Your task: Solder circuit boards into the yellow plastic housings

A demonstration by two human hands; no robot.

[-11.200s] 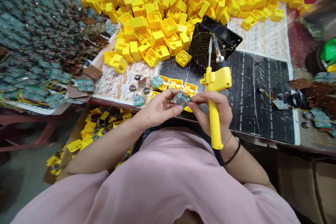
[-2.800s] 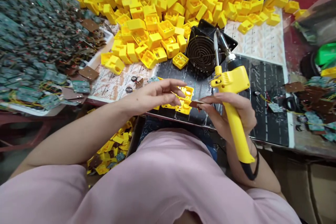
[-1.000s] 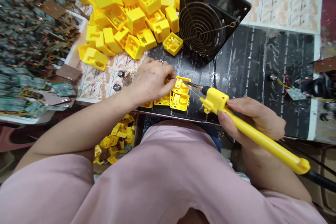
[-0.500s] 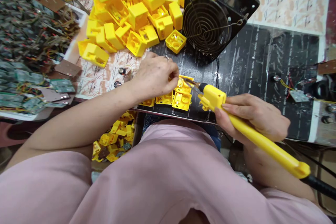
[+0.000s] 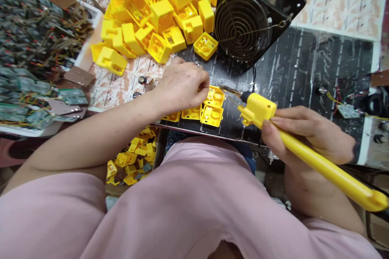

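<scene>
Gripping a long yellow plastic soldering tool [image 5: 313, 160] by its handle, the person's right hand [image 5: 310, 129] was closed firmly, with the thumb underneath. The tool sloped across the right half of the view, and its thin metal tips [image 5: 231, 91] pointed left, close to the upper right corner of a cluster of shallow, open yellow plastic casings [image 5: 212, 115]. Whether the tips touched them could not be told.

The left hand [image 5: 184, 85], wearing a ring [image 5: 197, 65], lay bent over the same casings and covered part of them. Its fingers were curled in narrowly with the tips hidden, so what they held, if anything, could not be told.

The casings sat near the front edge of a glossy black work mat [image 5: 328, 64]. Behind them stood a square black fan with a round wire grille [image 5: 240, 32], just beside a heap of deeper yellow plastic boxes [image 5: 161, 14]. At far left, a white tray [image 5: 86, 54] held piled green and brown circuit boards [image 5: 39, 36].
</scene>
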